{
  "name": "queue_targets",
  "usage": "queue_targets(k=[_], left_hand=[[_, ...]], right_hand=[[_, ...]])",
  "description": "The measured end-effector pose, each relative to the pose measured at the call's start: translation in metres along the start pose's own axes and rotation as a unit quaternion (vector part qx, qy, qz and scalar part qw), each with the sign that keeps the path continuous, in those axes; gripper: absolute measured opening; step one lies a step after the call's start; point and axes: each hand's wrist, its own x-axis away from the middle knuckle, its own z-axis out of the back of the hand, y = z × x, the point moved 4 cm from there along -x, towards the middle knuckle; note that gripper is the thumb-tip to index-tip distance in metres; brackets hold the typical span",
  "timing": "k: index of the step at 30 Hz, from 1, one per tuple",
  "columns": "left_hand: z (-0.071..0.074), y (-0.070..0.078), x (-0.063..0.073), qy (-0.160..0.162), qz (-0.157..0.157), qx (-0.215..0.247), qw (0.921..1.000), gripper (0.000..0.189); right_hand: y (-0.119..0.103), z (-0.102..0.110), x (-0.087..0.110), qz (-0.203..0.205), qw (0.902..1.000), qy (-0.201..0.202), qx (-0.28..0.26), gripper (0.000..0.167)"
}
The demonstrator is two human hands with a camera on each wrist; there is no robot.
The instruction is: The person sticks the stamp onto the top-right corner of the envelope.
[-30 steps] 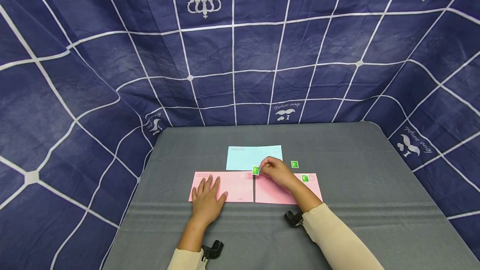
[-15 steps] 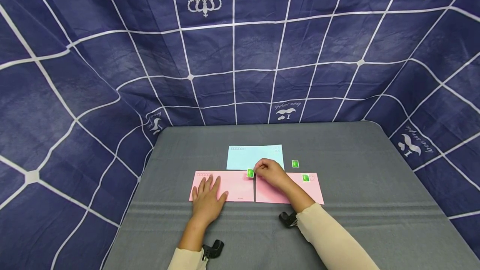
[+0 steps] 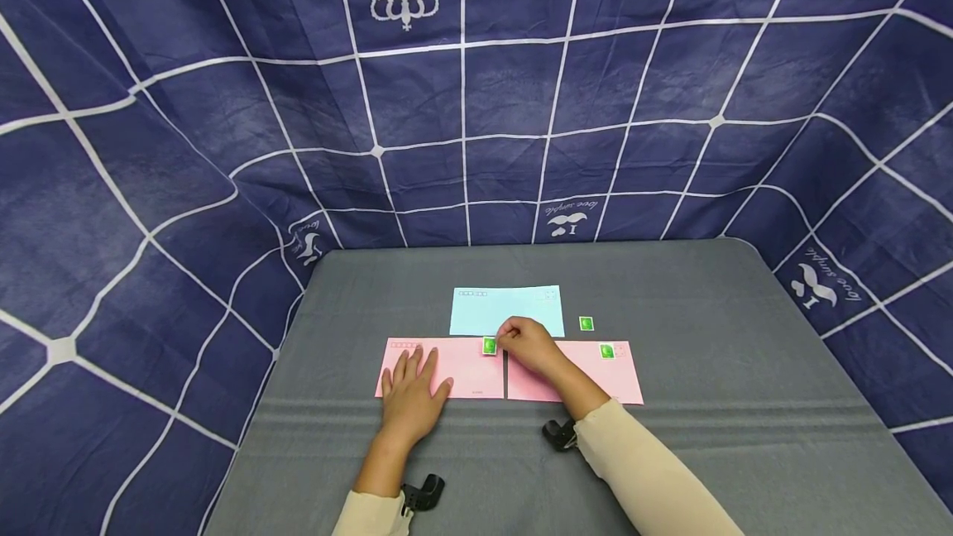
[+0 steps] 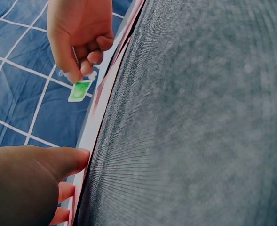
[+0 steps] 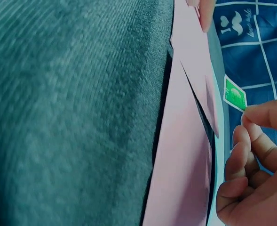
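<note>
My right hand (image 3: 521, 340) pinches a small green stamp (image 3: 489, 346) between thumb and finger, holding it over the top right corner of the left pink envelope (image 3: 457, 366). The same stamp (image 5: 234, 92) shows in the right wrist view, and the stamp (image 4: 80, 90) also shows in the left wrist view. My left hand (image 3: 413, 391) lies flat on that envelope's left half, fingers spread. A second pink envelope (image 3: 596, 379) lies to the right with a green stamp (image 3: 606, 351) on it. A light blue envelope (image 3: 506, 310) lies behind both.
Another loose green stamp (image 3: 586, 323) lies on the grey table (image 3: 707, 370) right of the blue envelope. A dark blue cloth with white grid lines (image 3: 462, 89) hangs behind and around the table.
My right hand has carried the green stamp leftward, from the gap between the pink envelopes to the left envelope's top right corner. The left hand has stayed flat.
</note>
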Motion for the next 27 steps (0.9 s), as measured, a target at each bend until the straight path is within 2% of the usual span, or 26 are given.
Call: queue_targets(k=[6,27], left_hand=[[-0.001,0.000,0.000,-0.001,0.003,0.003,1.0000,0.064],[0.001,-0.001,-0.001,0.001,0.001,-0.002,1.0000,0.063]], right_hand=[[0.000,-0.008,-0.002,0.011,0.9989,-0.001,0.046,0.007],[-0.014,-0.016,-0.009,0.025,0.9923,0.014,0.120,0.009]])
